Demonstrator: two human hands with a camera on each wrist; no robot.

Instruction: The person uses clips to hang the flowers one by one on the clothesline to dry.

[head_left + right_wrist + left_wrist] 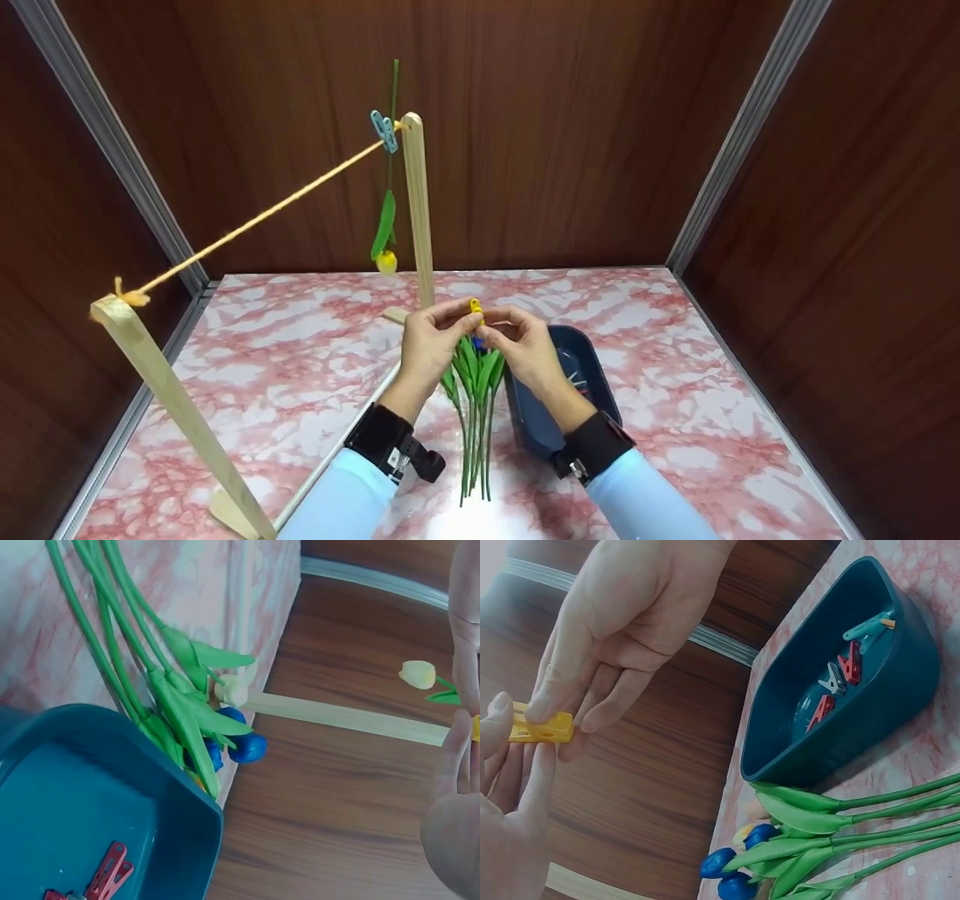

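Both hands meet above the flowers around a small yellow clothespin (555, 727). My left hand (431, 341) pinches one end of it between thumb and fingers, while the right hand (525, 345) pinches the other end. In the head view the fingers cover most of the clothespin. Beneath the hands lies a bunch of artificial tulips (802, 840) with green stems and blue and pale yellow heads. A yellow tulip (386, 261) hangs head down from the cord (262, 216), clipped by a blue clothespin (384, 133) near the far post.
Right of the tulips stands a dark blue bin (922, 675) holding several clothespins, among them a red one (850, 662). Two wooden posts, the near one (180, 405) and the far one (418, 210), carry the cord. Brown panels enclose the marbled table (675, 420).
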